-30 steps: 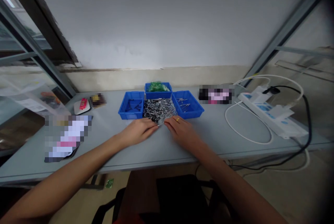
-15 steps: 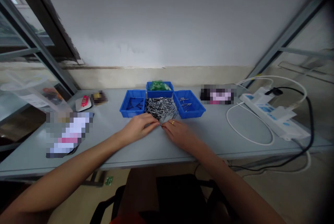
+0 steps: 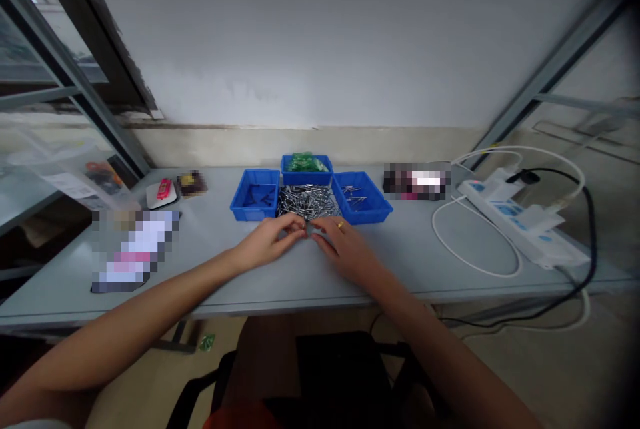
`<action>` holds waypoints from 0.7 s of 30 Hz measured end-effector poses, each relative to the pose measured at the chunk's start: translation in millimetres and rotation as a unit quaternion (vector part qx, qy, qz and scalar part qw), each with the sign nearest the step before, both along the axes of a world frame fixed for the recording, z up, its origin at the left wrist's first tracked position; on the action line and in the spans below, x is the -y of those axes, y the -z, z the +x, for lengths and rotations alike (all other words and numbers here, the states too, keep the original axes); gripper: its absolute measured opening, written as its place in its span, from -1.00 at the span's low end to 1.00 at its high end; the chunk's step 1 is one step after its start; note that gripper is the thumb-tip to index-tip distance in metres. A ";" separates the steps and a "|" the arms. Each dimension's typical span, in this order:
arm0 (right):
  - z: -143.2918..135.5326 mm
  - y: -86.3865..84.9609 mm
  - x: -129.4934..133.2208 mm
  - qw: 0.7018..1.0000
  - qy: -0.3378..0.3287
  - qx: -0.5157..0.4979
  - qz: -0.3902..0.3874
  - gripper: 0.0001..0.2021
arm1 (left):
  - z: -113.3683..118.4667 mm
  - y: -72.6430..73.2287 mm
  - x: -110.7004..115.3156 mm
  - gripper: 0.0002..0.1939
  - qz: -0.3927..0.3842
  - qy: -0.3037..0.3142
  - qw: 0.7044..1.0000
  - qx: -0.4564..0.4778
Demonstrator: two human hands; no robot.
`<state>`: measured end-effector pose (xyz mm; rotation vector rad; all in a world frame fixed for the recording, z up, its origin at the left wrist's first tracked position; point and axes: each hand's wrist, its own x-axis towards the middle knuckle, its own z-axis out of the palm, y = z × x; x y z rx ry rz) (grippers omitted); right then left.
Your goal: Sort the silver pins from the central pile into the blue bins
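My left hand (image 3: pixel 270 239) rests over the front of the table, thumb and fingers curled in around something small and dark. Opposite it, my right hand (image 3: pixel 343 246), with a ring on one finger, brings its curled fingertips to the same spot. What lies between the fingertips is too small to name. Just beyond the hands is a pile of shiny metal pins or screws (image 3: pixel 309 201). Around the pile stand a left blue bin (image 3: pixel 241 213) with dark thin pieces, a right blue bin (image 3: pixel 373 214) with a few metal pins, and a back blue bin (image 3: pixel 306 178) holding green plastic packets (image 3: pixel 306 162).
A phone-like object (image 3: pixel 137 249), partly pixelated, lies at left near a white-and-pink item (image 3: pixel 163 192) and a clear plastic container (image 3: pixel 83 176). At right are another pixelated object (image 3: pixel 417 181), a white power strip (image 3: pixel 530 226) and looping cables (image 3: pixel 475 264).
My fingertips have shifted slightly up towards the metal pile. The right thumb and index finger are further apart than before, and the view has moved a little.
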<state>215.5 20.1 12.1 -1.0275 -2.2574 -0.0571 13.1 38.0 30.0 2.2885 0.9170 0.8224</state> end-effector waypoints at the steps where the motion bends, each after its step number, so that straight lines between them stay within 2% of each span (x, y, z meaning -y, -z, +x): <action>1: 0.2 -0.5 -0.1 1.000 0.000 -0.004 0.007 -0.78 | 0.1 0.5 -0.3 -0.81 0.002 0.006 1.000 -0.016; 5: 0.2 -0.8 -0.1 0.999 -0.019 0.028 0.023 -0.80 | 1.1 2.5 -1.3 -0.81 0.019 0.020 0.998 -0.052; 8: 0.1 -0.1 0.4 0.999 -0.025 0.037 0.029 -0.78 | 1.2 2.1 -1.9 -0.80 0.016 0.004 0.998 -0.057; 12: 0.9 0.3 -0.2 0.999 -0.008 0.044 0.017 -0.81 | -1.1 0.9 -4.1 -0.74 0.012 -0.018 0.998 -0.063; 17: 3.2 -0.6 -3.4 0.999 0.029 0.022 -0.002 -0.84 | -4.1 -0.6 -7.2 -0.76 0.058 -0.017 0.994 -0.089; 21: 3.7 -1.8 -2.8 0.999 0.034 0.029 -0.019 -0.82 | -3.1 -2.1 -5.8 -0.76 0.094 -0.016 0.992 -0.082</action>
